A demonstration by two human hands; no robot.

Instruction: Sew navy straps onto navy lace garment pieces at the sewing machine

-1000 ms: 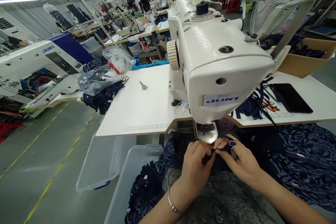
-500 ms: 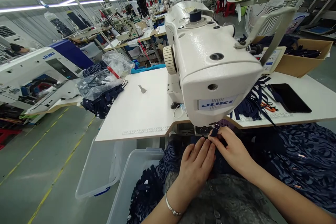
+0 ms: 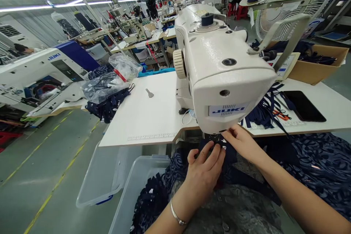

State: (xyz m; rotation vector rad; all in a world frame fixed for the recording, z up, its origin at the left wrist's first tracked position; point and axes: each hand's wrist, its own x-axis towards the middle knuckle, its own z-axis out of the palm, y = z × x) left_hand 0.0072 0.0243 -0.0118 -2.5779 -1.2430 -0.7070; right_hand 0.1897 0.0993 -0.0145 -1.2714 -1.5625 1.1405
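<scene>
The head of a white sewing machine (image 3: 233, 76) stands in front of me. Below it, a piece of navy fabric (image 3: 231, 153) lies at the needle area, with a small pale patch showing near my fingers. My left hand (image 3: 204, 172) is over this fabric, its bent fingertips pressing on the near side and the little finger lifted apart. My right hand (image 3: 242, 144) grips the fabric's far right side close under the machine head; its fingertips are partly hidden. Patterned navy fabric (image 3: 315, 168) hangs across my lap to the right.
Clear plastic bins (image 3: 126, 193) stand below the table at left, one with navy pieces. On the white tabletop (image 3: 148, 117) lies a small metal plate (image 3: 149, 93). Navy straps (image 3: 259, 111), orange-handled snips (image 3: 282, 116) and a black phone (image 3: 305, 106) are at right.
My right hand has moved slightly up and forward, bringing the strap with its metal ring under the machine head, where it is no longer plainly visible. My left fingers have spread a little.
</scene>
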